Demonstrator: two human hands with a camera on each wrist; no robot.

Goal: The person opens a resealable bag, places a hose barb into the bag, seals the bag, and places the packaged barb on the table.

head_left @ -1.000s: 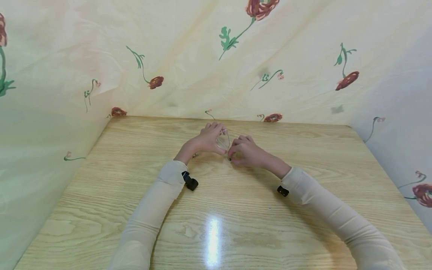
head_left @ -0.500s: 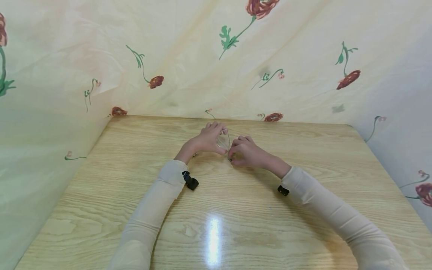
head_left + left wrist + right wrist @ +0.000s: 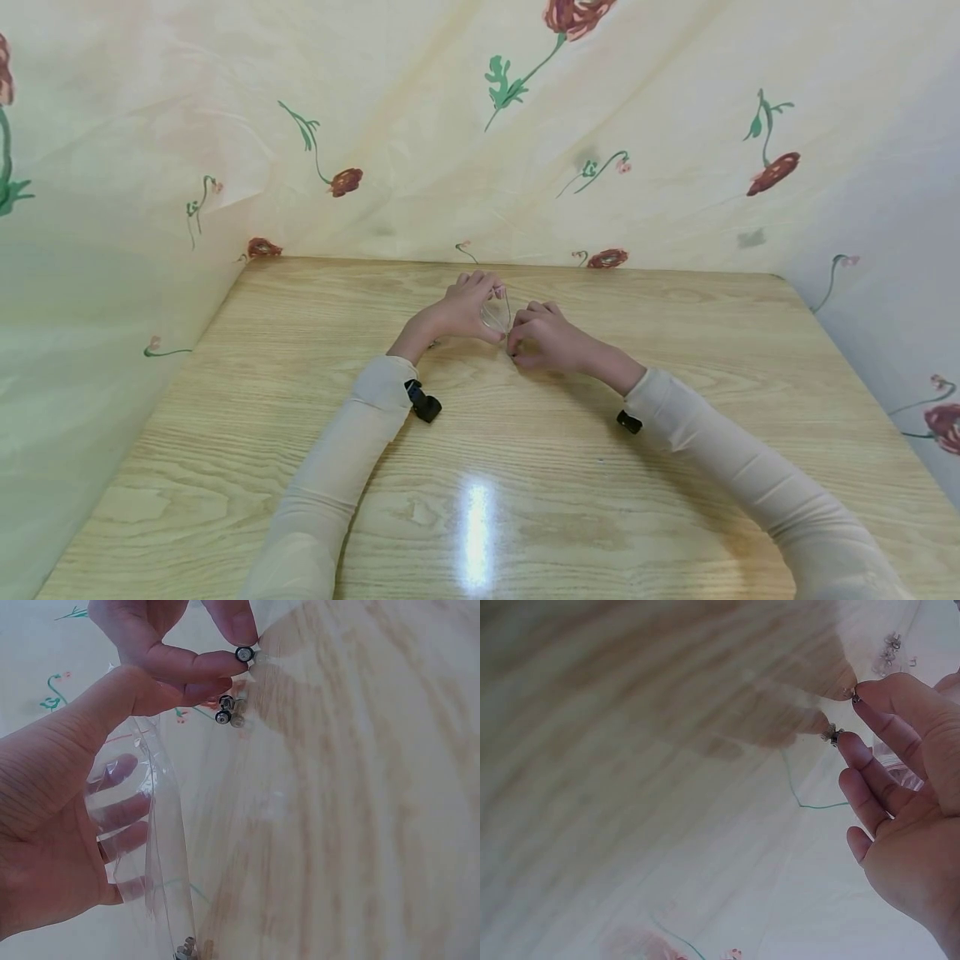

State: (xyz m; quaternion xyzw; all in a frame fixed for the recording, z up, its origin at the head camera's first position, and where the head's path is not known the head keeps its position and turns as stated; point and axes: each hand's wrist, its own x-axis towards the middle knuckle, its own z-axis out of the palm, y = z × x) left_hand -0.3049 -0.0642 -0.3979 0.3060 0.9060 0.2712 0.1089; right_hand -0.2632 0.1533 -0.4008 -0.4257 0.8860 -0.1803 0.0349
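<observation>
A clear plastic bag (image 3: 495,314) stands held in the curve of my left hand (image 3: 461,312), its thumb in front and fingers behind. Through the film in the left wrist view, those fingers show behind the bag (image 3: 169,825). My right hand (image 3: 553,340), just to the right, pinches a small round metal piece (image 3: 244,654) with a black rim between thumb and forefinger. Small metal pieces (image 3: 224,711) of like look lie on the table by its other fingertips. In the right wrist view the pinched piece (image 3: 856,697) is mostly hidden by the thumb.
More small metal parts (image 3: 185,949) show at the bag's bottom edge in the left wrist view. Both hands work near the back of a glossy wooden table (image 3: 420,500). Floral cloth (image 3: 420,125) hangs behind it and at the sides.
</observation>
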